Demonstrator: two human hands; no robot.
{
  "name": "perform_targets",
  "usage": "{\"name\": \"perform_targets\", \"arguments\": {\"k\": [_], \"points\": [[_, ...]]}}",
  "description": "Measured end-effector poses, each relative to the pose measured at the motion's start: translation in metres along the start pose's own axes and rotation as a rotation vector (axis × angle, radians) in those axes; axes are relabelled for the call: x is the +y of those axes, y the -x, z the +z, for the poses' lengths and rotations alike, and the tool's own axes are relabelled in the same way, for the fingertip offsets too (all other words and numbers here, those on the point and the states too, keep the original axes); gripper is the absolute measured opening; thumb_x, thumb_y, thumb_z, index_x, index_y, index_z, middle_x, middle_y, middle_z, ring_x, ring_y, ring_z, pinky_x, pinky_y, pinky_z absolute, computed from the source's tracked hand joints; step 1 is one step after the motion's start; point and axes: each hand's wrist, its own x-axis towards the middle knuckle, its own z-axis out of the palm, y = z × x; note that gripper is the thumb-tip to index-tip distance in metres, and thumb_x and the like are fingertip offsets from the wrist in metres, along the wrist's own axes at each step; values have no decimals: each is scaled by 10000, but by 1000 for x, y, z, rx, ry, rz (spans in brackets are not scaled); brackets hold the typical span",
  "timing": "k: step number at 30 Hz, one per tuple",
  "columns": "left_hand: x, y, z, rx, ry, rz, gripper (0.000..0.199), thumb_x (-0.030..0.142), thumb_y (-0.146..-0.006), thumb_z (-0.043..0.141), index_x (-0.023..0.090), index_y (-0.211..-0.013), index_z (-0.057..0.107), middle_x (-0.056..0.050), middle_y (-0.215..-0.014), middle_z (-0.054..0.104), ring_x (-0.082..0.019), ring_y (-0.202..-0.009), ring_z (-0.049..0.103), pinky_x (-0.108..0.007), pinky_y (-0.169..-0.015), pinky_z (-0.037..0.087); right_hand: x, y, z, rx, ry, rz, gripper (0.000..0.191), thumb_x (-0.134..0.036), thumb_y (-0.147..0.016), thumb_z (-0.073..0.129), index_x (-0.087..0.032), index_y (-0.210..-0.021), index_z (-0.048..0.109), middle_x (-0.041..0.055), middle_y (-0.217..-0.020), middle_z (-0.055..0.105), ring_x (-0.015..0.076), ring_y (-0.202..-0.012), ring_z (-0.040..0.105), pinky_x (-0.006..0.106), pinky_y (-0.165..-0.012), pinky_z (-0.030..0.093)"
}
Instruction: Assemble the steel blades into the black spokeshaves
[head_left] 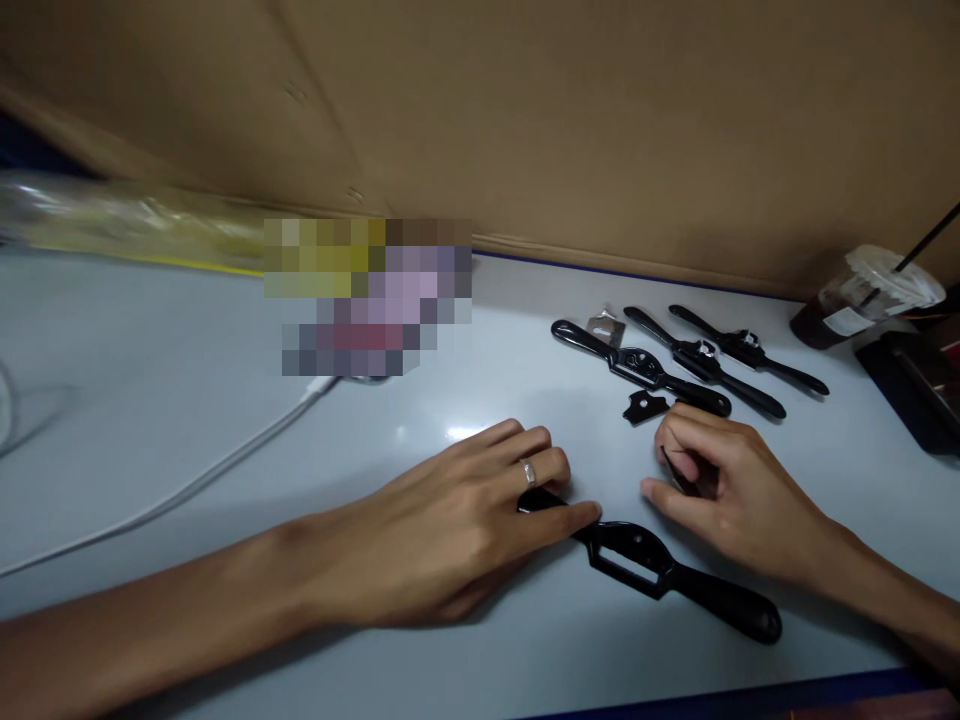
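Observation:
A black spokeshave body [634, 555] lies on the table in front of me, its blade opening bare. My left hand [480, 510], with a ring on one finger, curls around the left handle of this spokeshave, the index finger lying along it. My right hand [720, 480] is just above the table, right of the left hand, with curled fingers around a thin dark flat piece [679, 472], mostly hidden by the fingers. Beside its knuckles lies a black notched cap plate [643, 406] with a hole.
Behind lie another spokeshave body [637, 366], a metal blade [606, 328] and two spokeshaves with screws, one [705, 360] nearer, one [750, 348] farther. A drink cup [855, 300] stands right by a black object [911, 385]. A white cable [225, 475] crosses left; cardboard [562, 120] rises behind.

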Motion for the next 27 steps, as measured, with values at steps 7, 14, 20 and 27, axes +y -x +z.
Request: {"name": "perform_targets", "arguments": {"k": [7,14,20,27], "points": [[-1,-2,1,-3,2,-3,395,45,-929,439,158,-1249,641,-91,-994,644,-221,-850,537,-354,-764,480,-1,0,-13,-245,-719,285,364,-432,-900,715,-225,-744,459,-33,-756,554,67,-484,413,225,-418,360],[-1,-1,0,-4,-28,21,390,39,-944,439,141,-1271,626,-86,-1013,651,-228,-875,554,-356,-782,464,9,-4,-11,-251,-908,441,312,-315,-831,814,-203,-1051,624,-46,-683,635,79,-419,523,190,-368,405],[2,-1,0,3,-101,59,329,69,-1042,374,104,-1260,618,-62,-916,649,-222,-836,559,-349,-758,443,-1,-2,-8,-190,-674,364,227,-404,-826,808,-191,-784,743,-16,-686,617,66,-484,484,206,-441,372],[3,-3,1,11,-119,61,330,82,-1054,349,93,-1184,652,-66,-883,645,-209,-790,556,-343,-730,441,-6,-3,-7,-286,-526,317,250,-354,-885,692,-185,-706,651,-42,-617,513,103,-585,444,239,-538,337]]}}
